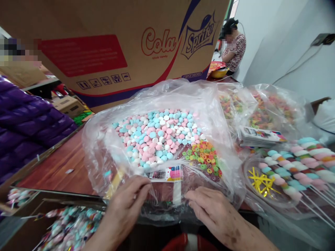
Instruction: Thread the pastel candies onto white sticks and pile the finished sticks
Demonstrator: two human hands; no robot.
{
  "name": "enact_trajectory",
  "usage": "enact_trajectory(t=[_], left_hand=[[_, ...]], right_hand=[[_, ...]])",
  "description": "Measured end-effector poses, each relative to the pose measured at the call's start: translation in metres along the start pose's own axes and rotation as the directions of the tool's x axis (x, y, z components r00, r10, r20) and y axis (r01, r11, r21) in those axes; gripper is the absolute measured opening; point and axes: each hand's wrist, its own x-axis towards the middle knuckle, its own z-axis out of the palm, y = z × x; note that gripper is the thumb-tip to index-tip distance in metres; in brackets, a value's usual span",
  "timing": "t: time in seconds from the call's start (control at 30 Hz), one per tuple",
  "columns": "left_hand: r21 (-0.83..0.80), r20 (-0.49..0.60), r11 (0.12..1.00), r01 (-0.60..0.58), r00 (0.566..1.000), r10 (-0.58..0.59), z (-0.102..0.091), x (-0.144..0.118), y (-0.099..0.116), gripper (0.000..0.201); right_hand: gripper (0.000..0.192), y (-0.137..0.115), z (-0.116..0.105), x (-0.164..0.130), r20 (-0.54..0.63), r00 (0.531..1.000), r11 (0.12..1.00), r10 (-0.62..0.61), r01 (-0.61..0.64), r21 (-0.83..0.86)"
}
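At the far left a purple quilted sleeve (28, 129) of another person enters the view, and below it a carton of wrapped candies (65, 226) sits at the table edge. The left hand (128, 200) rests on the near rim of a big clear plastic bag (104, 150); its fingers are curled together, and the thumb and fingertips seem to pinch a fold of the plastic just below a small printed label card (167, 173). The card lies between the two hands, slightly above them, with a white stick (177, 192) under it. Inside the bag, beyond the hands, lie pink, white and blue round candies (157, 136), and to their right a smaller heap of coloured ring candies (205, 157). The right hand (211, 211) lies flat on the bag's near edge, fingers stretched and apart, holding nothing. Behind the bag stands a cardboard box (112, 45) printed "Cola" and "Sprite". At the right, marshmallow sticks (293, 167) rest on a clear tray (251, 195) beside yellow twist ties (261, 179).
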Motion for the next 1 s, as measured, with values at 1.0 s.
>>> enact_trajectory(t=[1.0], left_hand=[[0.19, -0.041, 0.886, -0.424, 0.898, 0.438, 0.083, 0.036, 0.051, 0.017]], right_hand=[[0.022, -0.005, 0.001, 0.026, -0.24, 0.887, 0.879, 0.396, -0.29, 0.379]])
